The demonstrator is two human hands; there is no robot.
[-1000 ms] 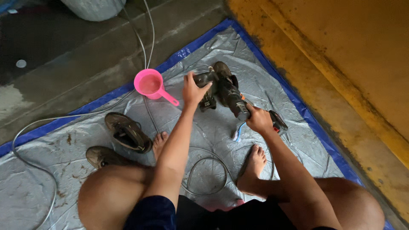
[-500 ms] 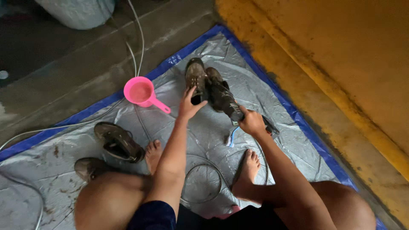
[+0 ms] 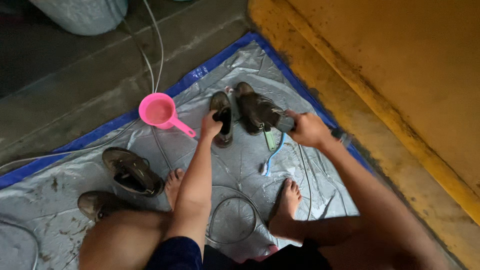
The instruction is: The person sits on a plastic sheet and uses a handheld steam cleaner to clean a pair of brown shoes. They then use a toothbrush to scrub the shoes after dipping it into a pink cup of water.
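Your hands grip two dull, mud-caked leather-looking shoes on a crinkled, glossy grey plastic tarp, with a smooth pink plastic scoop at nine o'clock.

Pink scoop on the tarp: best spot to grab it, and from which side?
Probably the handle. The pink scoop sits upright on the tarp, its straight handle angling toward the person, free end near the left hand. Come from that near side; the bowl looks wide and seems to hold water.
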